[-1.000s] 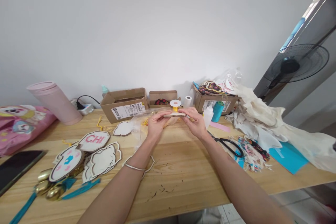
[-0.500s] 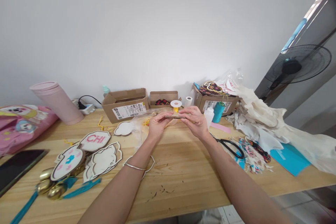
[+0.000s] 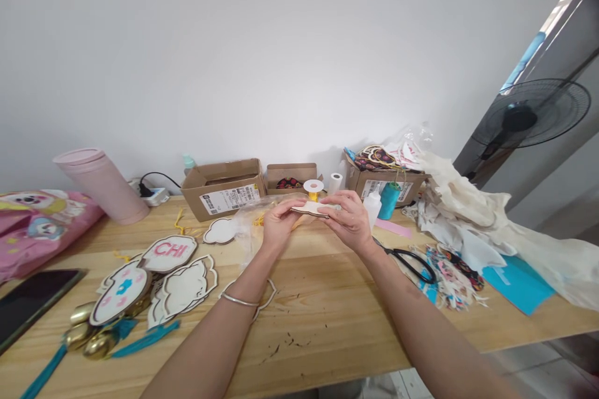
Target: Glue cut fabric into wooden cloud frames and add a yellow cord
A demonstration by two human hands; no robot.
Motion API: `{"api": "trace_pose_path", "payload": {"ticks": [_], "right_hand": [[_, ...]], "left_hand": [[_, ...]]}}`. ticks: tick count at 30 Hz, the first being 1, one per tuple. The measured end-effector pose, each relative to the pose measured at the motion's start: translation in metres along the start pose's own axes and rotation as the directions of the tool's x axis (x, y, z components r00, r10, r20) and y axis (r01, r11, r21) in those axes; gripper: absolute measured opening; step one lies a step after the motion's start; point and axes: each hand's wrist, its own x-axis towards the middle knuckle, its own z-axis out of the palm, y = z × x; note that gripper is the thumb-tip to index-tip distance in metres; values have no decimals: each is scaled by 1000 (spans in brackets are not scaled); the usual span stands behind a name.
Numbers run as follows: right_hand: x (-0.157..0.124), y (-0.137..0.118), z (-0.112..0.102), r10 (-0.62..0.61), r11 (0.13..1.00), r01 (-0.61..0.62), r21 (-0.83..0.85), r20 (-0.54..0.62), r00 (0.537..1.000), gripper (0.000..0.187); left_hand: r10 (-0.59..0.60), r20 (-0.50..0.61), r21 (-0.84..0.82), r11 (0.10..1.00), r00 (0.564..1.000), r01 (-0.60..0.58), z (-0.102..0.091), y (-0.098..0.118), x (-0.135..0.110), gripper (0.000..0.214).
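Observation:
Between both hands, above the middle of the table, is a thin cream-coloured shaped plaque point(image 3: 309, 208) with a dark edge, tilted so that its face shows as a narrow strip. My left hand point(image 3: 279, 222) pinches its left end. At the other end, my right hand point(image 3: 347, 219) grips it with the fingers curled over the top. Just behind the hands stands a spool of yellow thread point(image 3: 313, 187). A white squeeze bottle point(image 3: 372, 206) is right beside my right hand. Under my left forearm lies a thin cloud-shaped frame point(image 3: 266, 300), partly covered.
Stacked plaques point(image 3: 169, 254), brass bells point(image 3: 100, 343) and a phone point(image 3: 37, 299) lie at left. Cardboard boxes point(image 3: 224, 190) line the wall. Black-handled scissors point(image 3: 414, 265), fabric scraps point(image 3: 452, 277) and cream cloth point(image 3: 496, 218) are at right, with a fan point(image 3: 519, 118) beyond.
The plaque has tipped from edge-on, so more of its pale face shows. Both hands have shifted only slightly with it.

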Motion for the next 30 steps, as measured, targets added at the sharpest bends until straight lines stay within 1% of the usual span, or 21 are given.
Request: {"api": "trace_pose_path", "payload": {"ticks": [3,7,9,12,15,19,24,30], "right_hand": [[-1,2,-2,-23,1000,23,4,-9,1000,15],[0,5,-5,1,1000,-1,-7,-32,999,17],[1,5,-6,4,1000,-4,-5,-40,999,17],[3,4,-7,-9,1000,8,-23,-31,999,16],[5,2,-7,-29,999,28,-47,-34,999,14],[8,-1,-7,-41,998,38,-55,-44,998,13],[6,2,-6,19,999,-19,-32,-25,1000,12],[3,4,-6,-15,1000,14,-7,-40,999,11]], "left_hand": [[21,30,17,1000,999,-22,0,2,0,13],[53,58,40,998,997,-56,0,8,0,20],[74,63,55,995,995,-78,-1,9,0,19],[147,95,141,977,985,-159,-4,11,0,17],[231,129,257,931,964,-258,-7,13,0,19],[279,125,326,895,952,-305,-8,16,0,18],[298,133,348,879,945,-326,-10,10,0,16],[333,148,379,851,931,-364,-12,-2,1,14]]}}
